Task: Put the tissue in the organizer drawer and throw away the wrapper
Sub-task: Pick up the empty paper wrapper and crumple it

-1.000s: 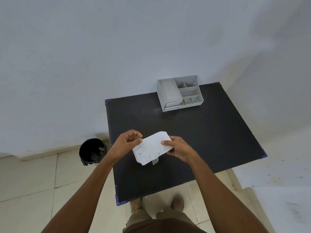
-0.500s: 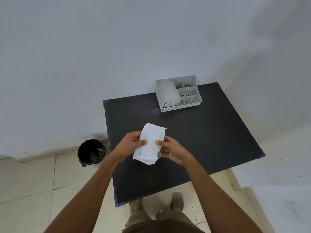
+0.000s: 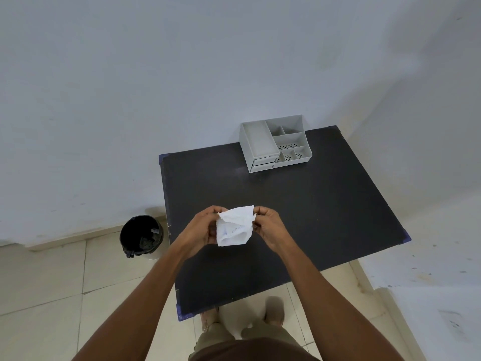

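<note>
A white tissue pack point(image 3: 235, 226) in its crinkled wrapper, with faint blue print, is held above the near half of the black table point(image 3: 325, 217). My left hand point(image 3: 201, 230) grips its left side and top corner. My right hand point(image 3: 265, 225) pinches its right top edge. The grey organizer point(image 3: 276, 142) stands at the table's far edge, with open compartments on the right and two shut drawers at its front left. A black bin point(image 3: 141, 235) stands on the floor left of the table.
A white wall rises behind the table and to the right. Pale floor tiles lie below, with my feet point(image 3: 273, 308) at the table's near edge. A white ledge point(image 3: 429, 308) sits low at the right.
The pack has turned from lying slantwise to standing upright between my hands, and its top now looks crumpled and pulled apart. Both hands have shifted up to its top edge.
</note>
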